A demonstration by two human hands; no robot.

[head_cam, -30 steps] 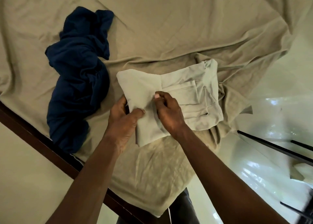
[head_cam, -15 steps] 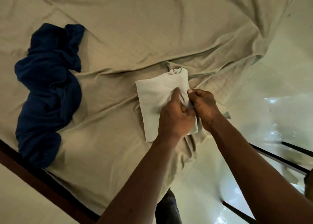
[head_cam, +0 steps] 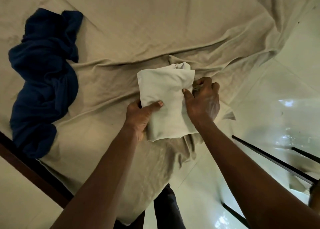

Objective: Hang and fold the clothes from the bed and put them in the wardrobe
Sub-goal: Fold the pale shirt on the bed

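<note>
Pale garment (head_cam: 166, 104): folded into a compact packet, resting on the sheet (head_cam: 138, 29) between both hands, near the bed's corner.

Sheet: tan, heavily wrinkled, spreads far beyond and to the left of the hands and hangs over the edge below them.

Floor (head_cam: 277, 107): glossy, light, right of the right hand; black bars (head_cam: 270, 159) cross it below the right forearm.

Blue garment (head_cam: 43, 83): crumpled heap, unfolded, well to the left of the left hand, reaching the dark bed frame (head_cam: 26, 166).

Left hand (head_cam: 140, 117): grasps the packet's left edge, thumb flat on top, fingers tucked beneath.

Right hand (head_cam: 202, 100): grasps the right edge, thumb pressing on top, fingers curled round the side where bunched layers show.
</note>
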